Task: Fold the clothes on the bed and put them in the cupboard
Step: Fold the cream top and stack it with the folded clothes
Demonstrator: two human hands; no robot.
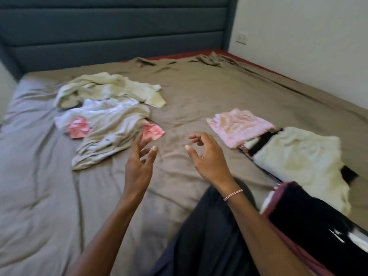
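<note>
- Left hand (139, 162) and right hand (207, 156): both empty, fingers loosely spread, hovering over the bed (39, 176); no cloth touched.
- Unfolded: white garment (107, 124) just ahead of the left hand; cream garment (111, 88) beyond it, the two touching. Folded, to the right: pink item (239, 126), cream item (298, 156), dark stack (310, 226).
- Risk: lifting the white garment may drag along the pink pieces (153, 132) at its edges. Cause: overlap.
- Risk: the right forearm lies near the dark stack; a sideways sweep could spoil the folds.
- Unclear: whether the pink pieces are separate items or part of the white garment; motion blur.
- Dark stack is cut off at the right edge of the view; cupboard not in view.
</note>
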